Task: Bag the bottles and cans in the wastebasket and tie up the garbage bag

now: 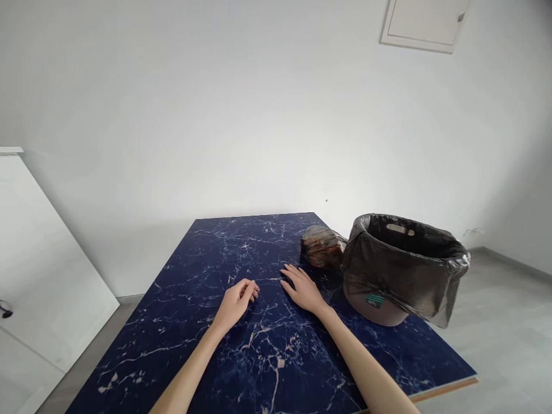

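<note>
My left hand (238, 296) rests on its side on the dark blue marbled tabletop (215, 241), its fingers loosely curled in toward the thumb. Nothing shows in it. To its right, my right hand (302, 287) lies palm down with fingers spread, touching the table. Just beyond the right hand sits a filled dark plastic bag (321, 247), semi-transparent, with reddish-brown contents that I cannot make out. Beside it stands a waste bin (379, 310), lined with a black bin bag (383, 270) folded over its rim. The bin's lower part shows a small teal label (375, 300).
A white cabinet (38, 259) with a dark handle stands at the left. The table meets a plain pale wall (215, 115) at the back. A wall panel (425, 23) is set high on the right. Grey floor (509, 322) shows right of the table.
</note>
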Motion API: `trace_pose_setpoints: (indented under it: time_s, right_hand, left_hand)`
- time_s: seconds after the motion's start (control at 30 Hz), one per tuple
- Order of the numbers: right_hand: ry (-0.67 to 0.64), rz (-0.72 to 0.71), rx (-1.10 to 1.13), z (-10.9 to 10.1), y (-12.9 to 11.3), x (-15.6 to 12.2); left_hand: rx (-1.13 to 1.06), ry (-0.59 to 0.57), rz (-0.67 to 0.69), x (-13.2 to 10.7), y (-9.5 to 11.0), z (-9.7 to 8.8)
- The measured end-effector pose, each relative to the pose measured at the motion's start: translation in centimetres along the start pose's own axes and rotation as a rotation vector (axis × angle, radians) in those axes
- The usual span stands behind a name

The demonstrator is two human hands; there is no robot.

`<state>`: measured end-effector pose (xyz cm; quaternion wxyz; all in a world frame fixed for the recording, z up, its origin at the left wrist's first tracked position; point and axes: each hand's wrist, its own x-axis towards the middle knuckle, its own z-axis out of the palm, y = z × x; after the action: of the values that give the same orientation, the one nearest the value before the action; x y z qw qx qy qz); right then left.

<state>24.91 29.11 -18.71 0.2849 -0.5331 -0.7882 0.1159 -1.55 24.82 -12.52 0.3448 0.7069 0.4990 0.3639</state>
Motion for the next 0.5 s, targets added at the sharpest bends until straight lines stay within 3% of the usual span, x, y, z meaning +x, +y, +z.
trace_pose_setpoints:
  time_s: [0.5]
  right_hand:
    - [0.015, -0.007, 0.021, 0.00, 0.05, -0.03]
  left_hand:
    - [0.009, 0.000, 0.011, -0.08, 0.16, 0.02]
